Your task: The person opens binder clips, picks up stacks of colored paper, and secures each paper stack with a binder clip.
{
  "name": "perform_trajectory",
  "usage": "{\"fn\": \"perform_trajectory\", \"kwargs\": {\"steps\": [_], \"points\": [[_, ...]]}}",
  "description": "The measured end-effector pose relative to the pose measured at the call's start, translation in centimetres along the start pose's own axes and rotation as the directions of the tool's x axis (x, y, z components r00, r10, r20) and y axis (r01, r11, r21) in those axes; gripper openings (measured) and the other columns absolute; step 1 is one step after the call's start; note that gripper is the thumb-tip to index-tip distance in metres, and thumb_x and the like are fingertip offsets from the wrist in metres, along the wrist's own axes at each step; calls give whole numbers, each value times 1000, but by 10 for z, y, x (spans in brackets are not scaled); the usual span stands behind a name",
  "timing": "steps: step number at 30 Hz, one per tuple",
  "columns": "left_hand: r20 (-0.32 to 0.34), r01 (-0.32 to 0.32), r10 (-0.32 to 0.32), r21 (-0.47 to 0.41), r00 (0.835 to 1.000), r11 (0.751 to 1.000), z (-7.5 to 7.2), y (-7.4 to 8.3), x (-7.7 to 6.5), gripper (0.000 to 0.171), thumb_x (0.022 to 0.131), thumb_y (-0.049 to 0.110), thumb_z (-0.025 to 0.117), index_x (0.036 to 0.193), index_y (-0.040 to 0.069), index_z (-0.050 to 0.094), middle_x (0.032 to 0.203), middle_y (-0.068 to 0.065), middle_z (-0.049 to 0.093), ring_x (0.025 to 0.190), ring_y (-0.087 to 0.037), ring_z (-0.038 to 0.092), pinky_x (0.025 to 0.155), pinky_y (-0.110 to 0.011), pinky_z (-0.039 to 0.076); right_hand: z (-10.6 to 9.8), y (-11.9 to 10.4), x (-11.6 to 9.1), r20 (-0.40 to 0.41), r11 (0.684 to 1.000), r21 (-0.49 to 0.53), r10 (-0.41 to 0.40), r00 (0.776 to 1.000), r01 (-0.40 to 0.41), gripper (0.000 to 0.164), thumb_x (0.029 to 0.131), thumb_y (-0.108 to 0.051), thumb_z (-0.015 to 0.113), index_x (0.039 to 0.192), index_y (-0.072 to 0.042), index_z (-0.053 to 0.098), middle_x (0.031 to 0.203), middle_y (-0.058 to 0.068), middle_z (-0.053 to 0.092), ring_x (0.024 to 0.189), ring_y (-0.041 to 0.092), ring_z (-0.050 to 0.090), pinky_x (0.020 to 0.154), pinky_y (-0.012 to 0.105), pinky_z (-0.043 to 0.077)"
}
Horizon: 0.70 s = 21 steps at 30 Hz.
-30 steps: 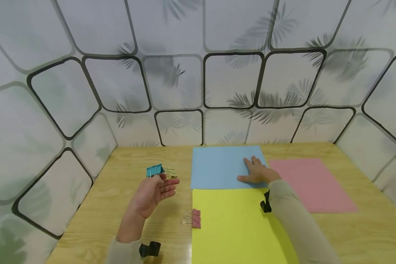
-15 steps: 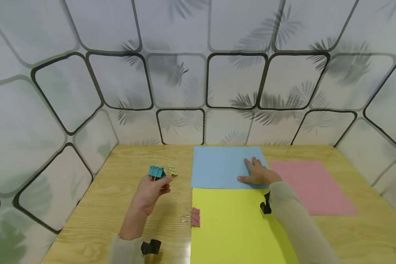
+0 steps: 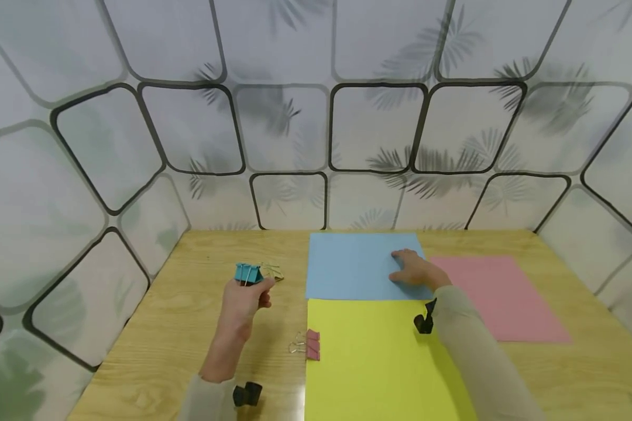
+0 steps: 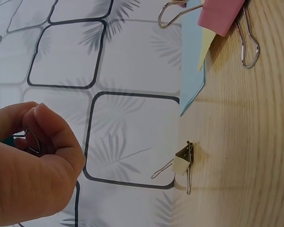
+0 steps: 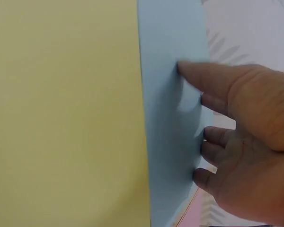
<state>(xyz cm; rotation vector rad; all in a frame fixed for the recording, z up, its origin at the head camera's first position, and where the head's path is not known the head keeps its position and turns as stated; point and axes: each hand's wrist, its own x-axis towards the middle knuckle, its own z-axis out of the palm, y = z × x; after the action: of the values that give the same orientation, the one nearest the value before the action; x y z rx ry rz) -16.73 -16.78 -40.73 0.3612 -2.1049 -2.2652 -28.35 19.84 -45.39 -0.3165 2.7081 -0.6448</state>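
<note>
My left hand [image 3: 244, 301] pinches a teal binder clip [image 3: 248, 273] above the left side of the table; in the left wrist view the curled fingers hide most of the clip, leaving a wire handle. Just right of it lies a pale yellow binder clip [image 3: 274, 271], its handles spread in the left wrist view. My right hand [image 3: 415, 270] touches the right part of a blue sheet [image 3: 347, 266] with its fingertips. Nearer me, a yellow sheet [image 3: 374, 356] borders the blue one. A pink binder clip [image 3: 313, 345] grips the yellow sheet's left edge.
A pink sheet [image 3: 500, 298] lies on the wooden table [image 3: 153, 351] right of the blue one. Patterned wall covering [image 3: 374, 128] rises behind the table and along both sides.
My left hand's fingers have closed from spread to pinching the teal clip. My right hand's fingers, spread on the blue sheet before, have drawn together and shifted slightly right.
</note>
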Motion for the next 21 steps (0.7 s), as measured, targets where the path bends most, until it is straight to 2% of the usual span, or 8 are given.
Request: {"fn": "perform_trajectory", "kwargs": {"steps": [3,6,8,10,15,18,21], "points": [[-9,-12,12,-12,1000,1000,2,1,-3,19,90,1,67,79,5,51,66,-1,52,57,-13,51,57,-26,52,-5,4,3,-43,1000,13,18,999,-18,59,91,-14,65,142,8,45,151,38,28,140,54,23,111,62,29],[-2,-24,24,-10,1000,1000,6,1,-6,26,90,1,67,72,8,49,65,-1,51,57,-14,51,58,-27,51,-9,10,3,-82,996,9,90,993,-89,49,85,-7,69,131,6,57,143,37,39,134,53,35,104,58,39],[1,-39,39,-3,999,999,8,1,-7,32,89,0,67,68,10,45,63,-1,49,57,-14,51,59,-28,52,-13,12,3,-100,988,4,153,983,-153,45,84,-7,71,125,7,59,137,37,44,127,52,42,99,56,43],[-5,-55,55,8,998,998,10,1,-7,35,88,-1,67,65,11,42,62,0,48,57,-15,52,60,-29,52,-16,11,3,-102,973,0,231,968,-232,49,84,-9,72,125,11,55,133,40,44,123,54,43,97,58,43],[-16,-56,57,9,998,998,8,4,-7,28,87,-4,66,72,8,46,66,-1,50,64,-15,54,67,-31,55,-20,1,7,-85,907,3,420,904,-421,82,85,-21,77,136,23,29,129,49,33,120,61,35,98,61,38],[-16,-57,57,16,998,998,6,5,-7,22,88,-6,65,78,5,49,69,-2,52,66,-15,54,68,-31,55,-20,-4,10,-78,881,12,472,878,-473,91,85,-25,79,137,25,23,126,49,34,114,58,37,95,57,39],[-25,-63,64,40,998,997,2,7,-7,20,87,-6,65,79,4,51,71,-2,52,66,-15,55,67,-30,55,-19,-8,11,-71,874,15,485,871,-486,93,85,-28,79,136,25,22,123,49,36,107,54,39,90,55,40]]}}
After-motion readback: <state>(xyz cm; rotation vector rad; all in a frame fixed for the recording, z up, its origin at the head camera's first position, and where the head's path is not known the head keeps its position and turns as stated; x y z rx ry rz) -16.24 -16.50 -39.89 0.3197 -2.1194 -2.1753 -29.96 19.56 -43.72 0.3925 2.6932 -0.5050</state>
